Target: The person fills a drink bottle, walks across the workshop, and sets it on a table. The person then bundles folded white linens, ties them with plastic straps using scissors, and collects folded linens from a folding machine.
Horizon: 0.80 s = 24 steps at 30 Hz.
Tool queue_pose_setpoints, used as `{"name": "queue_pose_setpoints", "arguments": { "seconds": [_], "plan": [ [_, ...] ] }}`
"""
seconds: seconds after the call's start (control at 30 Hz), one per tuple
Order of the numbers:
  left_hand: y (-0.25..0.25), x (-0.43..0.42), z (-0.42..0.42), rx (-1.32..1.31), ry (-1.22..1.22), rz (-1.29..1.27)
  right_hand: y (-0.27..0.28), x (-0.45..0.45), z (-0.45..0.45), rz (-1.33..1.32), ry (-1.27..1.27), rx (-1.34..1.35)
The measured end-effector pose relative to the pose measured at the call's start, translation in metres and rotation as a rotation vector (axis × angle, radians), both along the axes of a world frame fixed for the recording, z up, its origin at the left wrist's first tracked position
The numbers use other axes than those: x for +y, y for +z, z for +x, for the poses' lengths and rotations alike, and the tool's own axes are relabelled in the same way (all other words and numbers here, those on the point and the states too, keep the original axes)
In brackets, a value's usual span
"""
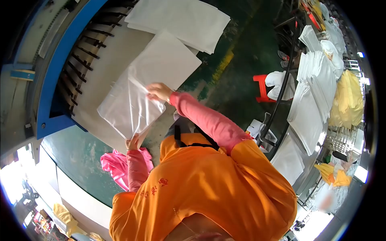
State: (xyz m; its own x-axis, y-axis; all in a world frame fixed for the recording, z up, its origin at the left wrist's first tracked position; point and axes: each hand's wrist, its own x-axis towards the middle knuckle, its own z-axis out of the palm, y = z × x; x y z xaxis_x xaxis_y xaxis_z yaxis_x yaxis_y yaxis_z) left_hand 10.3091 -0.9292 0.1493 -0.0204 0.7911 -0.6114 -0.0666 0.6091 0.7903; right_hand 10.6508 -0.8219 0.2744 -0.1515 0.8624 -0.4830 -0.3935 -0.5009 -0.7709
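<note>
A clear plastic bag, creased and shiny, lies spread over the near end of a stack of white sheets on the table. My left hand is closed on the bag's near corner at the table's front edge. Folds in the film run from that corner up towards my right hand. The fingers of my right hand are bent and closed on the film along the bag's right side. Part of the white stack shows through the film.
Another white stack lies at the table's far end. Blue machine framing with dark bars borders the left. A red stool and a side table with white stacks stand right. Pink cloth hangs near my left arm.
</note>
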Motion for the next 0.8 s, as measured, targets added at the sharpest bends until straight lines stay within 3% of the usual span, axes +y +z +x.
{"name": "queue_pose_setpoints", "arguments": {
  "seconds": [0.13,0.3,0.43,0.47,0.57,0.63,0.7,0.8],
  "plan": [
    [0.023,0.012,0.011,-0.263,0.39,-0.094,-0.043,-0.053,0.034,-0.391,-0.219,-0.371],
    [0.098,0.035,0.025,-0.142,0.345,-0.047,-0.076,-0.058,0.071,-0.473,-0.506,-0.345],
    [0.174,0.03,0.015,-0.061,0.146,-0.019,-0.072,-0.045,0.084,-0.441,-0.774,0.149],
    [0.192,0.025,0.01,-0.055,0.16,-0.024,-0.079,-0.046,0.085,-0.323,-0.845,0.462],
    [0.25,0.019,-0.001,0.008,0.115,-0.062,-0.095,-0.062,0.077,-0.358,-0.73,0.518],
    [0.257,0.03,-0.017,0.067,0.186,-0.017,-0.078,-0.077,0.068,-0.432,-0.682,0.379],
    [0.281,0.051,-0.011,-0.017,0.138,-0.061,-0.022,-0.094,0.076,-0.404,-0.673,0.204],
    [0.295,0.086,0.028,-0.118,-0.021,-0.035,0.052,-0.127,0.118,-0.195,-0.796,-0.107]
  ]
}}
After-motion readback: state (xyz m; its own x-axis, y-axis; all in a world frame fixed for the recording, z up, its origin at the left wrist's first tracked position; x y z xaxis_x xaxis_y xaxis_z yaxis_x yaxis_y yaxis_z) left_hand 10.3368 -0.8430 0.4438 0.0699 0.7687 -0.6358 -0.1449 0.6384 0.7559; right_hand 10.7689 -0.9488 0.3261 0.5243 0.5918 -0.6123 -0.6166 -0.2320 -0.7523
